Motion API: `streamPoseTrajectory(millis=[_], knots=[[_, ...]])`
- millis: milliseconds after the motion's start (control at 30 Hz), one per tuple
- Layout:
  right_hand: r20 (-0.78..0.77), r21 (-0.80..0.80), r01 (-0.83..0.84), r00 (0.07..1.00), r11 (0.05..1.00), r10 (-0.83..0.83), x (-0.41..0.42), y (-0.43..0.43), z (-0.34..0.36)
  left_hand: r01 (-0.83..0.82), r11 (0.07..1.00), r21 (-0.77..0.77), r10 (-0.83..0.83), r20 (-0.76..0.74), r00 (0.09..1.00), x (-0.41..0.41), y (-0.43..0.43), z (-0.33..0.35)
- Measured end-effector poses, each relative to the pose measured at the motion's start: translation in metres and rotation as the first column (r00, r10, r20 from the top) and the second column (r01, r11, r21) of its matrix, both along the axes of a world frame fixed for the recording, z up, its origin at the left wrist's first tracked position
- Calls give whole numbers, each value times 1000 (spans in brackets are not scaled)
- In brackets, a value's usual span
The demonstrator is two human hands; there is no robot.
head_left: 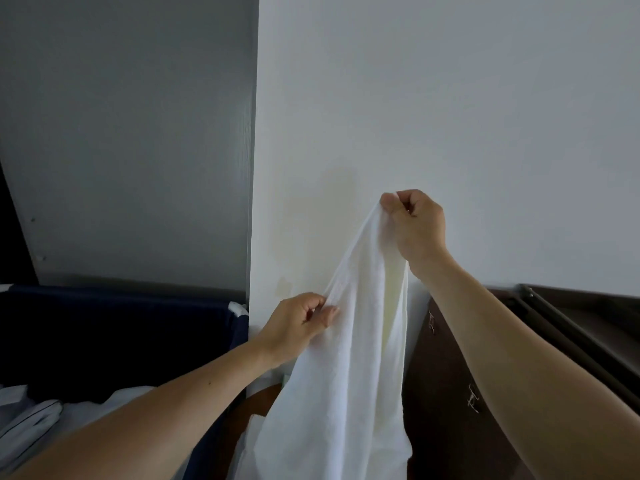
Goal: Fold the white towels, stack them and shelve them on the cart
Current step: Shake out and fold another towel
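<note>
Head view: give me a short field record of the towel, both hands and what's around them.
towel: white towel, held up in the air, hanging loose, unfolded; lower end out of frame
right hand: right hand raised, pinches the towel's top corner
left hand: left hand lower, pinches the towel's left edge
left of towel: dark blue bin holding white linen
right of towel: brown cabinet with metal handles
behind: white wall

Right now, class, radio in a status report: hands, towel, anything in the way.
Right hand pinches top corner of white towel, raised. Left hand pinches its edge lower down. Towel hangs unfolded; white wall behind.
</note>
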State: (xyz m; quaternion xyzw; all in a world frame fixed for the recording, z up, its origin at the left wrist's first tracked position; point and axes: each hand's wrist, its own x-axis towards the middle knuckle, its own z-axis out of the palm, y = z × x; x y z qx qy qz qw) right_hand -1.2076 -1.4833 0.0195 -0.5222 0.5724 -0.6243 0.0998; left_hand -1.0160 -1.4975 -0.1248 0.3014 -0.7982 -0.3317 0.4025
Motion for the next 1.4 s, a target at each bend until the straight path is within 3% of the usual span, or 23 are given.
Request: streamPoseTrajectory(millis=[200, 400, 567, 1100, 1400], knots=[[-3, -14, 65, 998, 998, -65, -9, 1, 7, -42, 994, 106, 37, 42, 998, 13, -10, -19], [27, -49, 106, 994, 993, -105, -18, -1, 15, -82, 991, 106, 73, 81, 994, 22, -17, -30], [75, -113, 157, 986, 981, -149, -19, -3, 21, -34, 988, 151, 2, 206, 979, 25, -18, -45], [79, -100, 239, 970, 966, -231, -48, -7, 17, -162, 981, 111, 145, 150, 978, 47, -42, -44], [88, -121, 223, 973, 967, -213, -53, -12, 20, -114, 974, 194, 71, 217, 974, 49, -39, -57]])
